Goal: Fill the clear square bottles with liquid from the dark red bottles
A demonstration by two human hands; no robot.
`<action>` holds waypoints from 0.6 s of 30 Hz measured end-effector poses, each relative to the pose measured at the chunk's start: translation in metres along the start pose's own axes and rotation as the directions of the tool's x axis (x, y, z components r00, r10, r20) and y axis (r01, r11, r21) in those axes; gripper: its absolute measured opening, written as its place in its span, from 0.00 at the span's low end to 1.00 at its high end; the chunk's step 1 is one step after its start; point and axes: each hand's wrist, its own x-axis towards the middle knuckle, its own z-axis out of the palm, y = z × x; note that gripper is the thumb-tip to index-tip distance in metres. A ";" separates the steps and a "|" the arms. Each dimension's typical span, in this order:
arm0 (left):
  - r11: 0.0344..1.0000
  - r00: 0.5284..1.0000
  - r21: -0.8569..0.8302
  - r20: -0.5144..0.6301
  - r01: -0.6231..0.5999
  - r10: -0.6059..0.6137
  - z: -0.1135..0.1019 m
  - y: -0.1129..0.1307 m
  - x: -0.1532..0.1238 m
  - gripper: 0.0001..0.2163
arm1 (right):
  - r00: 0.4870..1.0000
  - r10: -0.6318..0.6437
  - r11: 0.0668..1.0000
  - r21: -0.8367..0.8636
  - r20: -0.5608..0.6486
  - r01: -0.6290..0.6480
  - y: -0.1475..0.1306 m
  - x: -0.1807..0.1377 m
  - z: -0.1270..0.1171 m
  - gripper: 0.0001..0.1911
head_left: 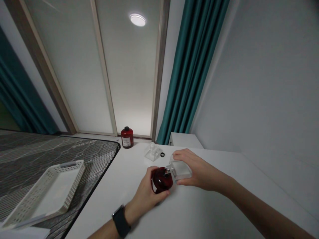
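Note:
My left hand (152, 187) is wrapped round a dark red glass bottle (163, 179) that has a pale label on its side. In my right hand (190, 166) is a clear square glass bottle (181, 170), tipped on its side with its neck at the mouth of the red bottle. Whether liquid passes between them is too small to tell. Behind my hands, a clear glass stopper-like piece (152, 152) lies on the white table (119, 192). Beside it is a small black ring (162, 154).
A second red bottle (127, 137) with a black cap stands at the table's far left corner. To the left, a white perforated basket (53, 192) sits on a grey patterned surface (97, 149). Beyond the table are a white cabinet (185, 140) and a teal curtain (191, 73).

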 end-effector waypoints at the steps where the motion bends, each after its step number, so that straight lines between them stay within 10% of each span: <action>1: 1.000 1.000 0.001 -0.001 -0.001 0.001 0.000 0.000 0.000 0.30 | 1.000 0.001 1.000 -0.001 0.003 -0.001 0.000 0.000 0.000 0.33; 18: 1.000 1.000 0.002 0.006 -0.001 0.001 0.001 0.003 0.001 0.29 | 1.000 -0.014 1.000 0.000 0.011 0.014 0.002 -0.001 0.000 0.33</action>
